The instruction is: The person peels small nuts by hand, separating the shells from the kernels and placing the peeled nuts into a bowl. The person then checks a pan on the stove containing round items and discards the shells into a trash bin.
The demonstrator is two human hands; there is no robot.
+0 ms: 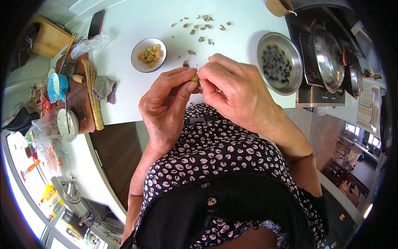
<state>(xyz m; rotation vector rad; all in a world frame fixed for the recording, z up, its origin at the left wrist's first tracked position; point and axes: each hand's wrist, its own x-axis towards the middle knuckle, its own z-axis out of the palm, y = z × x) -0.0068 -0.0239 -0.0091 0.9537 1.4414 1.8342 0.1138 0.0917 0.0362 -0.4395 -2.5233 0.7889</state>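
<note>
My left hand pinches a small yellowish peeled chestnut between thumb and forefinger, above the counter's front edge. Against its right side are the bent fingers of my right hand; whether they hold a bit of shell is hidden. A white bowl with a dark rim holds several peeled chestnuts, behind and left of my hands. Brown shell pieces lie scattered on the white counter beyond them. To the right stands a steel basin of cloudy water with dark, unpeeled chestnuts.
At the left, a wooden board bears a straw brush, a blue cup and a bowl. A grey cloth, a plastic bag and a phone lie nearby. Lidded pans stand on the right-hand stove.
</note>
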